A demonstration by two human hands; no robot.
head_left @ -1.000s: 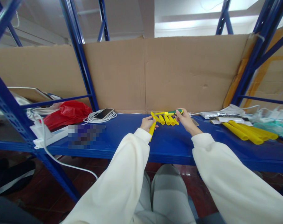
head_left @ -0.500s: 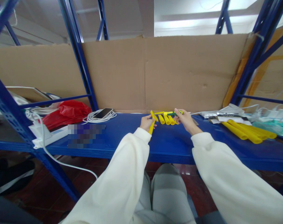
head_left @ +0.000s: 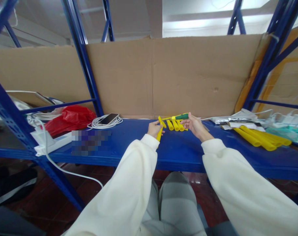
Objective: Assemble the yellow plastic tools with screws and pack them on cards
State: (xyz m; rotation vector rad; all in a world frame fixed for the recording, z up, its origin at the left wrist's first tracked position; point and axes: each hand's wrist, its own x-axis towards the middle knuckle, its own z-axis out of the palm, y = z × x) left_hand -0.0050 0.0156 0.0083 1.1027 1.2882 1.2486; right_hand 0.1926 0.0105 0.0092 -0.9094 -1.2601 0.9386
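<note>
My left hand (head_left: 154, 129) is closed around a yellow T-shaped piece (head_left: 159, 134), a tube with a crosspiece at its top, held upright above the blue shelf (head_left: 136, 131). In my right hand (head_left: 196, 126) is a screwdriver (head_left: 182, 116) with a green and yellow handle, lying nearly level. Its shaft points left, and its tip meets the top of the yellow piece; exactly where it touches is too small to tell. The fingers sit at the rear end of the handle, some of them loosely bent below it. Several yellow tubes (head_left: 175, 126) lie just behind, under the screwdriver.
More yellow tubes (head_left: 264, 139) lie at right beside plastic packets (head_left: 244, 119) and a greenish bag (head_left: 286, 132). At left are a phone (head_left: 109, 119) on a coiled white cable (head_left: 96, 124), a red bag (head_left: 71, 118) and a white power strip (head_left: 55, 144). Cardboard (head_left: 183, 75) stands behind.
My right hand has slid back along the screwdriver to the handle's end, its fingers looser, so more of the green handle shows. My left hand and the yellow piece stay put.
</note>
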